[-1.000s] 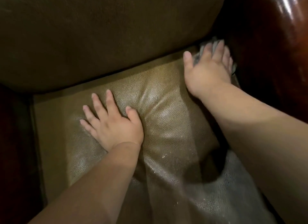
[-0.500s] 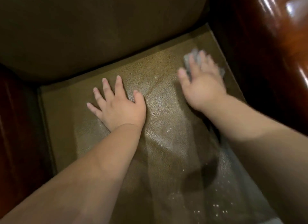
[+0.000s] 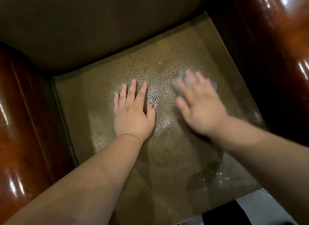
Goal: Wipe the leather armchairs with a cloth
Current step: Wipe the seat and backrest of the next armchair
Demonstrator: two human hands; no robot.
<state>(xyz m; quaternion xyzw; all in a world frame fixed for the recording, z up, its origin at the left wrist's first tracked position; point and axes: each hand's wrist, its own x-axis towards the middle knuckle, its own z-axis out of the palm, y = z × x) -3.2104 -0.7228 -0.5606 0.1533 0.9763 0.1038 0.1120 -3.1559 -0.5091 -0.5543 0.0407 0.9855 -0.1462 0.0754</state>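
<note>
Olive-brown leather fills my view: the seat cushion point(image 3: 167, 141) of the armchair, its padded backrest point(image 3: 100, 27) rising behind and glossy dark wooden armrests point(image 3: 25, 116) on either side. My left hand point(image 3: 133, 114) lies flat on the middle of the seat, fingers straight and spread, bracing. My right hand point(image 3: 199, 107) is blurred, palm down on the right half of the seat, fingers fairly straight and pressing a crumpled grey cloth point(image 3: 179, 84) onto the leather; the cloth peeks out beyond the fingertips and at the right side of the hand. I read this as an open, pressing hand, not a grip.

I judge the step to be wiping the seat surface. To do it well, I would keep the whole palm over the cloth so it does not bunch or slip out, use overlapping strokes from the back seam toward the front edge, and carry them through the speckled patch point(image 3: 217, 176) near the front right. The area under my bracing hand also needs a pass, so that hand should shift.
</note>
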